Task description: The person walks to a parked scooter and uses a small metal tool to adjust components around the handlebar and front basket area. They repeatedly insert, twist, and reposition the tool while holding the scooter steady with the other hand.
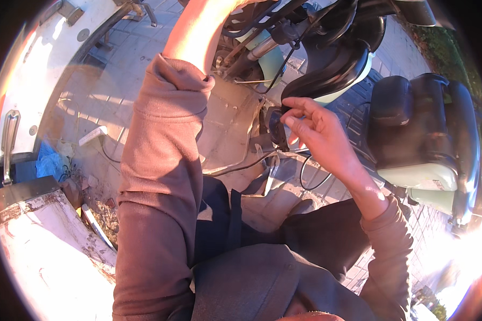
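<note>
My right hand [316,131] is raised beside a scooter, its fingertips pinched on a small black part [277,127] that hangs below the scooter's black front panel [332,69]. My left forearm [198,32], in a pushed-up brown sleeve [163,134], reaches up toward the scooter's front; my left hand is beyond the top edge of the picture. Black cables [284,59] and a metal fork tube [262,48] run behind the panel.
The scooter's black seat [423,117] with pale green bodywork [418,176] stands at the right. A thin black wire [310,176] loops over the paved ground [107,80]. A worn white panel [43,251] lies at the lower left, a white vehicle body [37,64] at the upper left.
</note>
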{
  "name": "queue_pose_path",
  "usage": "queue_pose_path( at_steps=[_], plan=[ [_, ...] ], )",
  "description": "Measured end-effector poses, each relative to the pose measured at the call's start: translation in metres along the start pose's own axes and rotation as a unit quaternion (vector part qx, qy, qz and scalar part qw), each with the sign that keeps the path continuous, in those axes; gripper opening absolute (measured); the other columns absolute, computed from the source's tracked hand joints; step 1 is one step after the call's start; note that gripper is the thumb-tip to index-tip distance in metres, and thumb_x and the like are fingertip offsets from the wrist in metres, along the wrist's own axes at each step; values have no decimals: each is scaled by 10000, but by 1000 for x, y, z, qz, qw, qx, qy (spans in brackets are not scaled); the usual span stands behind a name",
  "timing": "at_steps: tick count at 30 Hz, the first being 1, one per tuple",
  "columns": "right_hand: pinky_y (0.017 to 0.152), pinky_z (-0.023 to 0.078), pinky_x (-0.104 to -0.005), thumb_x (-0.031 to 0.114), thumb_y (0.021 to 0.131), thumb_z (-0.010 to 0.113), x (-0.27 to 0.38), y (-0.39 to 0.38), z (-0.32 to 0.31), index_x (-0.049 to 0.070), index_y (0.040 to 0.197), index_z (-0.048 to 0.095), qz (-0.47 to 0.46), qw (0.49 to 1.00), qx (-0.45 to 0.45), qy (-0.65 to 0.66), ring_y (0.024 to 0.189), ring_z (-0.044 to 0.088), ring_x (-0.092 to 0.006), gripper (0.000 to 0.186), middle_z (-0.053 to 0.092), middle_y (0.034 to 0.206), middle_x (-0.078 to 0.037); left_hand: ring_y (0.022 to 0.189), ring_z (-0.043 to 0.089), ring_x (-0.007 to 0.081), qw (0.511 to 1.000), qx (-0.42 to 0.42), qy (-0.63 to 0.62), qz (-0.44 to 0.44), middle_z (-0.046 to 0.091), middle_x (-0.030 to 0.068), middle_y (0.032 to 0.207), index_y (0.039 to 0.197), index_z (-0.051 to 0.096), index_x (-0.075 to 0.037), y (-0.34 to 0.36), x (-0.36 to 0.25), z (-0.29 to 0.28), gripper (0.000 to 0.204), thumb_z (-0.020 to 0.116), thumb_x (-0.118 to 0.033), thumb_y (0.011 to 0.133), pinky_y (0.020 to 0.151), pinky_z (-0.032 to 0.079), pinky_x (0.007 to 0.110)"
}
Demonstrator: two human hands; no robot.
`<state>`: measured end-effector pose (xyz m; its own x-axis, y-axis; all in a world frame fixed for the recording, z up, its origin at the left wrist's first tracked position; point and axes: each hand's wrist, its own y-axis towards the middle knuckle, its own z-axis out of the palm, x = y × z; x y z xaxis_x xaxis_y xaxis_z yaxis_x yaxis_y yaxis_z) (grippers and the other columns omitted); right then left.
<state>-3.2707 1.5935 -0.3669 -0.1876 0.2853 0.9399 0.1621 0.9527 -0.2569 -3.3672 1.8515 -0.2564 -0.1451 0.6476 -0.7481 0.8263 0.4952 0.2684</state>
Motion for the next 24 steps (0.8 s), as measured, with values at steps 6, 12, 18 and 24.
queue_pose_path(
  at_steps=[6, 12, 18, 24],
  plan=[
    [704, 554, -273, 221, 1049, 631, 0, 65, -5, -79, 1424, 465, 99, 988, -91, 81, 859, 694, -167, 508, 692, 1163, -151, 1018, 679, 271, 997, -74, 37, -7, 716, 218, 1097, 1500, 482, 73, 9, 13, 10, 835, 699, -497, 930, 884, 523, 380],
    [750, 583, -311, 208, 1054, 631, -9, 101, -1, -33, 1272, 535, 98, 974, -101, 180, 963, 726, -223, 339, 693, 1148, -134, 1223, 641, 297, 994, -89, -20, 52, 658, 286, 1331, 1499, 461, 87, 18, 39, 20, 859, 687, -517, 931, 1007, 490, 379],
    [706, 622, -335, 131, 1004, 660, -12, 106, 5, 34, 1311, 593, 98, 952, -140, 255, 948, 722, -234, 329, 663, 1158, -74, 1129, 603, 223, 996, -74, -54, -6, 655, 159, 1248, 1436, 562, -27, 11, 27, 22, 703, 722, -497, 939, 1010, 464, 351],
    [825, 617, -387, 134, 979, 702, -16, 108, 4, 15, 1270, 522, 74, 958, -122, 250, 1012, 702, -262, 361, 621, 1115, -100, 1143, 590, 195, 995, -76, -54, -45, 655, 153, 1257, 1465, 528, -41, 8, 28, 23, 700, 720, -466, 943, 1015, 452, 342]
  ],
)
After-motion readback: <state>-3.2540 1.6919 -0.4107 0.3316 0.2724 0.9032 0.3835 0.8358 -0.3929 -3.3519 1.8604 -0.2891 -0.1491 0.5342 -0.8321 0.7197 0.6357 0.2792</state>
